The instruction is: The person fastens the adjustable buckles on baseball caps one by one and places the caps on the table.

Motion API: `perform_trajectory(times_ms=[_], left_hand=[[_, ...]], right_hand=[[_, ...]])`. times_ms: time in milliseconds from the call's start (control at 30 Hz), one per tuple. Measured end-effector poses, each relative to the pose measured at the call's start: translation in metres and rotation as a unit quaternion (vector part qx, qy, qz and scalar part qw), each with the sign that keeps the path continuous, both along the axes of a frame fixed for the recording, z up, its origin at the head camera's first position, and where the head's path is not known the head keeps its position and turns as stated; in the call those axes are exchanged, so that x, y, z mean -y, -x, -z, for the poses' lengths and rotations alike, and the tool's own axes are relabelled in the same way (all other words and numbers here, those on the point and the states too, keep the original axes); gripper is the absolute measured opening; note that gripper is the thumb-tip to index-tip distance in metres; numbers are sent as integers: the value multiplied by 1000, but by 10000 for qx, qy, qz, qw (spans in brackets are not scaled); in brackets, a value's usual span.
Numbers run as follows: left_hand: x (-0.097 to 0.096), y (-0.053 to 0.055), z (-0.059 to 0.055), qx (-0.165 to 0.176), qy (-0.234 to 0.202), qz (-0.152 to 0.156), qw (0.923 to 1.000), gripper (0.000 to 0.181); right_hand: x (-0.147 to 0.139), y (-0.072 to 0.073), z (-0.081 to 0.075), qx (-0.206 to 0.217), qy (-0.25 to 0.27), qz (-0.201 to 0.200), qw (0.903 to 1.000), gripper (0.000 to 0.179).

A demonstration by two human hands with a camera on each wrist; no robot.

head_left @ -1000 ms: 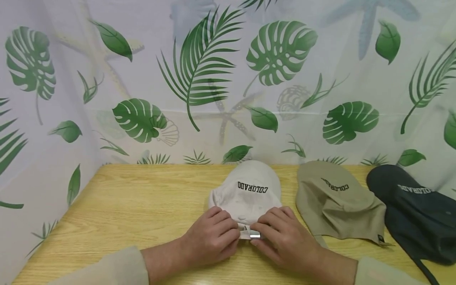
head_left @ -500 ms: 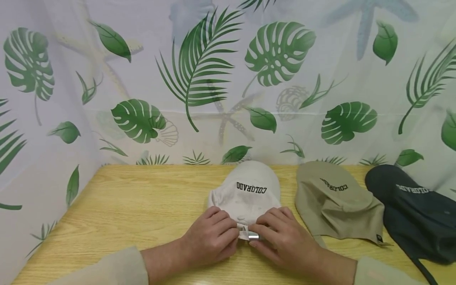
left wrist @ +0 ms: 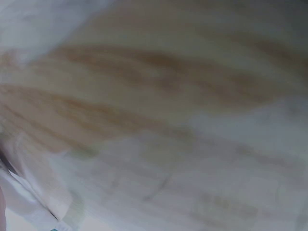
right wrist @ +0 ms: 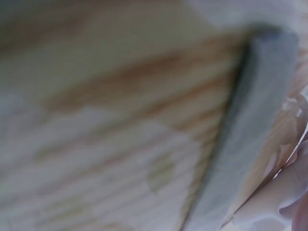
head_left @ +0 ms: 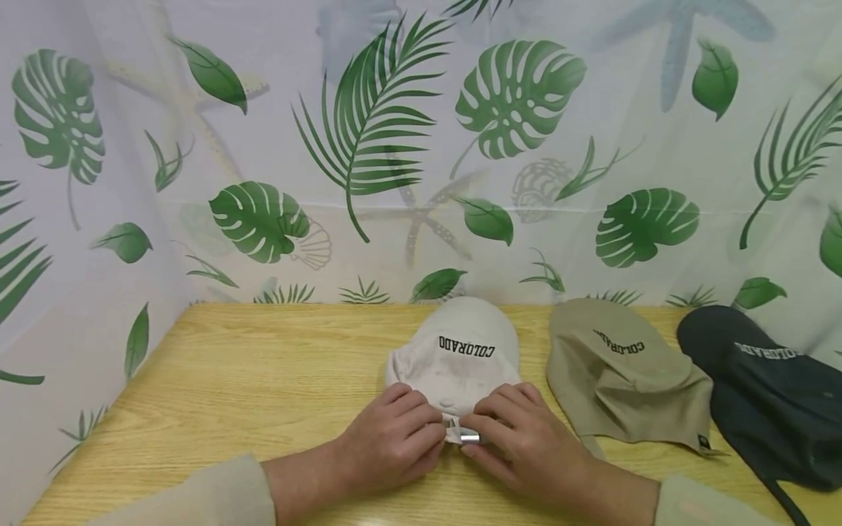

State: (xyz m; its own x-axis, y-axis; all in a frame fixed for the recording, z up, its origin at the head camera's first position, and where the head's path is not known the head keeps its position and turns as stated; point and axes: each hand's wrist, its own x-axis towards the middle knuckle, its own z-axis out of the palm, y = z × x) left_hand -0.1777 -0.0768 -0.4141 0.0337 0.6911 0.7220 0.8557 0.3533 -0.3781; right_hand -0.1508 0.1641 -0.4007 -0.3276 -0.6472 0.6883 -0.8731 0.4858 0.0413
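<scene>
An off-white cap (head_left: 454,365) with dark "COLORADO" lettering lies at the middle of the table in the head view, its back edge toward me. My left hand (head_left: 395,435) grips the left part of that back edge with bent fingers. On the other side my right hand (head_left: 520,438) pinches the back strap by a shiny metal buckle (head_left: 470,439). A short piece of strap shows between both hands; the fingertips partly cover the rest. The wrist views are blurred, with pale cap fabric (right wrist: 264,202) at the right wrist view's lower right corner.
To the right lie a khaki cap (head_left: 612,372) and a dark navy cap (head_left: 776,394) with a hanging strap. The wooden table (head_left: 263,365) backs onto a leaf-print cloth (head_left: 395,241). A blurred grey strip (right wrist: 255,120) crosses the right wrist view.
The metal buckle has tipped and sits slightly lower beside my right fingertips. Both hands and all caps otherwise stay in nearly the same places.
</scene>
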Motion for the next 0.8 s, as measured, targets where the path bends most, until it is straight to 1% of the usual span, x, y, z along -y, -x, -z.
perform_trajectory(times_ms=[233, 333, 400, 567, 733, 800], left_hand=[[-1, 0, 1, -40, 34, 134, 9999, 12], [-1, 0, 2, -56, 70, 135, 9999, 11], [-1, -1, 2, -5, 74, 110, 9999, 10], [0, -2, 4, 152, 75, -77, 9998, 11], [-1, -2, 4, 130, 92, -344, 9993, 11], [0, -2, 5, 95, 86, -391, 9992, 12]], right_hand=[[-1, -1, 2, -50, -67, 6, 10000, 20], [-1, -1, 2, -58, -80, 27, 9999, 20], [-1, -1, 3, -75, -88, 31, 9999, 21], [0, 0, 4, -145, -92, 70, 9998, 23], [1, 0, 5, -184, -69, 101, 9998, 24], [1, 0, 5, -171, -61, 98, 9998, 24]])
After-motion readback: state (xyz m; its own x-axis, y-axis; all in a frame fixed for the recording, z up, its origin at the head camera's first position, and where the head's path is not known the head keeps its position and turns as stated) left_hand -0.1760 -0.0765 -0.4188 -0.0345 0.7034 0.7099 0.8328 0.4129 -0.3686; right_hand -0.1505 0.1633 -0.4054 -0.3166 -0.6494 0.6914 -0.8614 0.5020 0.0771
